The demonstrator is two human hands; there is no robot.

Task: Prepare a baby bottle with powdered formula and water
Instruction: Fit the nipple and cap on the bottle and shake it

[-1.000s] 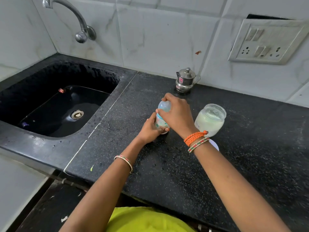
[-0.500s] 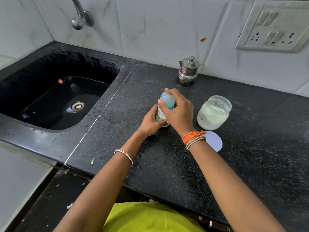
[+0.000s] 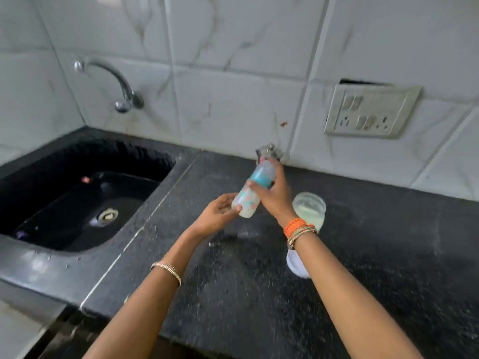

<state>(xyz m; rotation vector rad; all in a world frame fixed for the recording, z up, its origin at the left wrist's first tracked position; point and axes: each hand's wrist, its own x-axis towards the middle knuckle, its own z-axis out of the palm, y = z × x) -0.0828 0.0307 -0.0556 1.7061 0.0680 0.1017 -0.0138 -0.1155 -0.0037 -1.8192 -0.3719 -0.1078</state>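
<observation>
Motion blurs the baby bottle [image 3: 252, 189]; the right hand [image 3: 273, 196] hides the small steel pot [image 3: 269, 151]

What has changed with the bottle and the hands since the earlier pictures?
The baby bottle has risen off the counter and now tilts, top toward the wall. The right hand still grips its upper part; the left hand has loosened, fingertips at its base. The jar and lid stayed put.
</observation>
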